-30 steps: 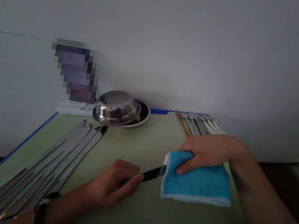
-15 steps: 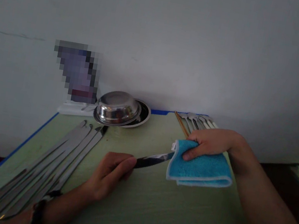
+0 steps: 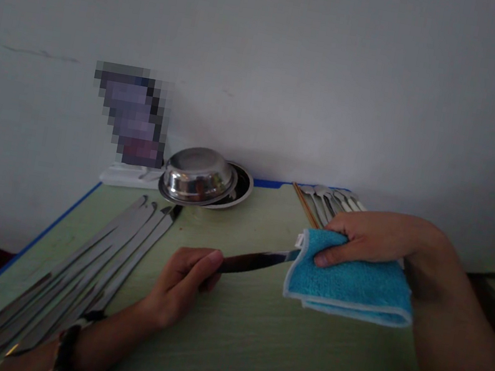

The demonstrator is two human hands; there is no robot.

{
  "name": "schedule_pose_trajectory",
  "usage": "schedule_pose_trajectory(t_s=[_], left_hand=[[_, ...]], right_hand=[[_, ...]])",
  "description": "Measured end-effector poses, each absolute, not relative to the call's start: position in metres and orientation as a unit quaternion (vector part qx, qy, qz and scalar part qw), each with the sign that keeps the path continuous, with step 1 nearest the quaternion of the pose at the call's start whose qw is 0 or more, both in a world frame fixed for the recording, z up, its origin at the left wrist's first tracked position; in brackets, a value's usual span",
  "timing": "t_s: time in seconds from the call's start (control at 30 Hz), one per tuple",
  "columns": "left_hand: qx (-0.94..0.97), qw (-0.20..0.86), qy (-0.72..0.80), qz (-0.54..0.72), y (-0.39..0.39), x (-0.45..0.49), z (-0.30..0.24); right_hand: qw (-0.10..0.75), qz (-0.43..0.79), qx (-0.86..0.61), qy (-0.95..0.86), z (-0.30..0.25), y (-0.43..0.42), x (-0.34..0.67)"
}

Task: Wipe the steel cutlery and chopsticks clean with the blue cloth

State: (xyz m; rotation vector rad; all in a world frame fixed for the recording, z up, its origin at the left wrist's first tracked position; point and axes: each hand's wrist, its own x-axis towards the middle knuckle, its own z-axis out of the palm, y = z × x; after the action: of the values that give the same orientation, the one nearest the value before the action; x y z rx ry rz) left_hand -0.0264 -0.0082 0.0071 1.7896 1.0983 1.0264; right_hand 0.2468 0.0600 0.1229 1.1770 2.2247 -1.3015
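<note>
L hand (image 3: 182, 279) grips knife (image 3: 256, 262) by handle end, blade pointing right, tip tucked into folded blue cloth (image 3: 350, 279). R hand (image 3: 373, 241) pinches cloth around blade tip, just above green table (image 3: 248, 350). Row of knives (image 3: 96, 268) lies at left; steel bowl (image 3: 198, 175) at back near wall; spoons (image 3: 330, 201) behind R hand.

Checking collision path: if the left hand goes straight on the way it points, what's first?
Probably the blue cloth in the right hand: the left hand points along the knife it grips, whose tip is hidden by that cloth. Depth unclear.
</note>
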Motion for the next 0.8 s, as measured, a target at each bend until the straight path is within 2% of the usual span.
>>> schedule_pose_trajectory(t_s=[0.37, 0.8], left_hand=[[0.691, 0.387, 0.437, 0.426, -0.0085, -0.0228, 0.0114], [0.629, 0.410, 0.466, 0.468, -0.0081, -0.0189, 0.0069]], right_hand=[[0.156, -0.395, 0.392, 0.816, 0.1271, 0.0555, 0.2408], [0.176, -0.407, 0.386, 0.809, 0.1250, 0.0564, 0.2392]])
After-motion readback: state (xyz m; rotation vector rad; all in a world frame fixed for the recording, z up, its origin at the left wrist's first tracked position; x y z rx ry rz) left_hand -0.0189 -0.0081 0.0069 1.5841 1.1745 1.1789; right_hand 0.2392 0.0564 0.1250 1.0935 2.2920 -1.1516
